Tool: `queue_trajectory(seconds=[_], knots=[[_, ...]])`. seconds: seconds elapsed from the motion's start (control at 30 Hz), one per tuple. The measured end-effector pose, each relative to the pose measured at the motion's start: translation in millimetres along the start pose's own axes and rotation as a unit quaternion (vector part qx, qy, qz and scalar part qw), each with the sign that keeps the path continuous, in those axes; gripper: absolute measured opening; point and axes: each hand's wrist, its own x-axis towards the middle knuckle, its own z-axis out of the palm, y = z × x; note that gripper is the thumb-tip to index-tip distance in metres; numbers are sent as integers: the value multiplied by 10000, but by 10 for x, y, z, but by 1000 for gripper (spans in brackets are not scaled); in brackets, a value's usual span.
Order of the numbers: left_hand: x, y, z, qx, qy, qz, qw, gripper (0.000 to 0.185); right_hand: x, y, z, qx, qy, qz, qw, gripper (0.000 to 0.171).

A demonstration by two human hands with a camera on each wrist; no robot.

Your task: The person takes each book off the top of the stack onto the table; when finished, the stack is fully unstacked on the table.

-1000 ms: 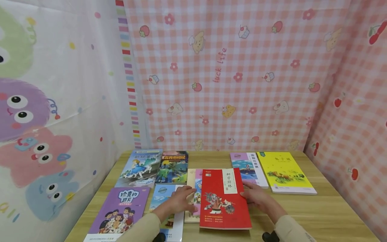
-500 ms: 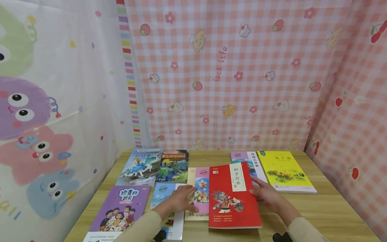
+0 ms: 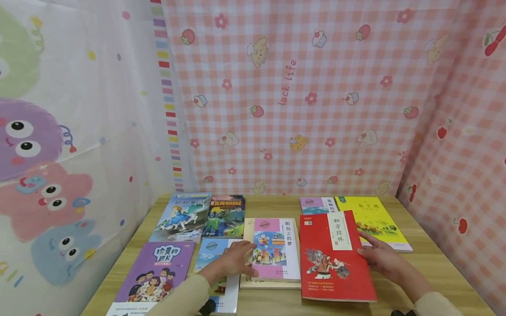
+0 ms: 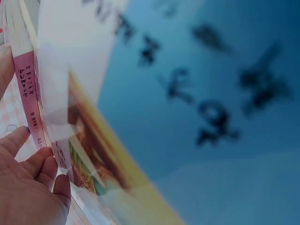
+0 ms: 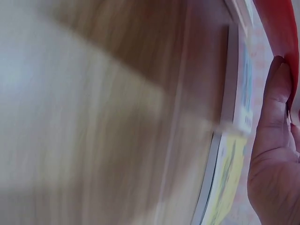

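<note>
My right hand pinches the right edge of a red paperback book, the thumb on its cover. In the right wrist view the red book is held up off the wooden table. My left hand rests at the left edge of a pink-and-white book, fingers spread along that side. This book lies on top of a beige book. In the left wrist view the fingertips meet the pink spine. A blue-and-white book lies under my left forearm.
A purple book, a light blue book and a dinosaur book lie at left. At the back right lie a pink-and-blue book, partly covered by the red one, and a yellow book. Patterned curtains surround the wooden table.
My right hand has carried the red book to the right, off the pink-and-white book, whose cover now shows fully. My left hand has stayed about where it was.
</note>
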Motion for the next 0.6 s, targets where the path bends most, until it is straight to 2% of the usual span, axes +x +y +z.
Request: queue_trajectory(seconds=[0.1,0.3,0.43,0.6], knots=[[-8,13,-4,-7,46,-19,10000,82,-47,32,-113,10,26,22,10000,80],[-1,11,9,42,88,-33,9999,84,-109,174,-245,26,-179,58,9998,83],[2,17,19,31,32,-64,10000,83,-198,289,-307,101,-213,314,9992,85],[4,34,22,103,31,-115,9999,82,-344,429,-323,556,-735,681,9934,85]])
